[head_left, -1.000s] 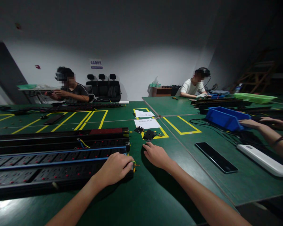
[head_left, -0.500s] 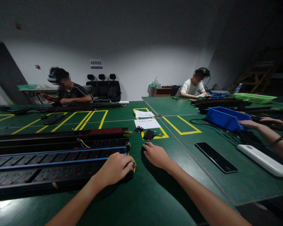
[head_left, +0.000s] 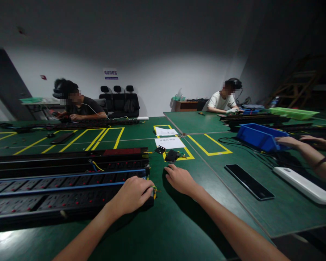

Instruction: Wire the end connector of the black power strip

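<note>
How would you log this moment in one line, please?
left hand: on black socket strip end | right hand: beside black plate | phone: on green table

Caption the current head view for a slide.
Left hand rests on power strips; right hand near a black plate.

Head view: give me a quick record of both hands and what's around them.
Left hand: over the right end of the nearest socket strip
Right hand: close to the black plate; contact unclear
Beyond the plate: white sheets
Farther right: phone, then a long white object
Far right: co-worker's hand at the blue bin
</note>
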`<state>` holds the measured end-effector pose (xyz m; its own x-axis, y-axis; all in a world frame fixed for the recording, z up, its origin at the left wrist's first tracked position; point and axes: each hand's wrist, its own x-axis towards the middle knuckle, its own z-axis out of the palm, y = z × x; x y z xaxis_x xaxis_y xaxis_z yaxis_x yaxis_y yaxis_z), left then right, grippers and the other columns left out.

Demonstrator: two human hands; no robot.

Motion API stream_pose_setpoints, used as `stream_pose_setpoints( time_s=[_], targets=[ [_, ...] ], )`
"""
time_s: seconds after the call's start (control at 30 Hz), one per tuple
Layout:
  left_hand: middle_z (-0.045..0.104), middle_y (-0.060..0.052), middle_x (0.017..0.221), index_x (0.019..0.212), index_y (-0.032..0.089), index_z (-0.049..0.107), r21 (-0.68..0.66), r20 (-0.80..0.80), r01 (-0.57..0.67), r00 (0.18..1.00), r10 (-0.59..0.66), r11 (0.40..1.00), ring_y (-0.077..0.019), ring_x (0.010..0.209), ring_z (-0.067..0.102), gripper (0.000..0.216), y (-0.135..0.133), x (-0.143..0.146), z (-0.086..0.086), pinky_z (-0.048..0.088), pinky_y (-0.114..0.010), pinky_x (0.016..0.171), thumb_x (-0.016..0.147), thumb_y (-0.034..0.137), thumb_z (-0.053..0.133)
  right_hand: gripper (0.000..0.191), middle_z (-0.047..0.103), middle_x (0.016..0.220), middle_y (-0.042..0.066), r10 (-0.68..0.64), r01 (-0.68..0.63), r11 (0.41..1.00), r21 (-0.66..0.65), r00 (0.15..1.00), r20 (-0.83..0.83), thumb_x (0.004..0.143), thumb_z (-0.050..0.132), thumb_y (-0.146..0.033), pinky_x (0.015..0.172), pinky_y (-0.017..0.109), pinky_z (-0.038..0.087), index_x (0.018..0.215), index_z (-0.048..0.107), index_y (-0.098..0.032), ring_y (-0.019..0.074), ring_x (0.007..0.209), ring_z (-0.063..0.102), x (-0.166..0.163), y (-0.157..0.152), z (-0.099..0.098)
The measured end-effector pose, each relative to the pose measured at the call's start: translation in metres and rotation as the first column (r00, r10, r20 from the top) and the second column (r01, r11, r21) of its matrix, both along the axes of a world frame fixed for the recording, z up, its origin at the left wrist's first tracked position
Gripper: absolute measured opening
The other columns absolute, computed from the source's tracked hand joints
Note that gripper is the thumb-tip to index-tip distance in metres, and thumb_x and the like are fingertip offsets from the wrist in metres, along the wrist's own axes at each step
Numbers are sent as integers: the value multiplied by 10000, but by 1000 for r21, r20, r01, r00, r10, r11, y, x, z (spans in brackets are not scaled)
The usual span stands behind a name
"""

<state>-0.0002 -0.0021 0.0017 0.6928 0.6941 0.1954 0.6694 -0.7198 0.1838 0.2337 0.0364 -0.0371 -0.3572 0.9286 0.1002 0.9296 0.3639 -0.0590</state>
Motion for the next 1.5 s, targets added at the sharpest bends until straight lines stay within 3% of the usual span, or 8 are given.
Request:
stream_pose_setpoints(
  time_s=[1.5],
  targets=[
    [730, -12, 923, 995, 232, 682, -9, -5, -4, 1000, 4, 1000, -192, 858, 659, 250, 1, -1, -2, 411, -297, 770, 1002, 285, 438, 387, 583, 1328, 138, 15, -16, 999, 36, 1000, 10, 995, 370, -296, 786, 351, 520, 1313, 566, -192, 264, 983, 684, 1, 2, -5]
  ],
)
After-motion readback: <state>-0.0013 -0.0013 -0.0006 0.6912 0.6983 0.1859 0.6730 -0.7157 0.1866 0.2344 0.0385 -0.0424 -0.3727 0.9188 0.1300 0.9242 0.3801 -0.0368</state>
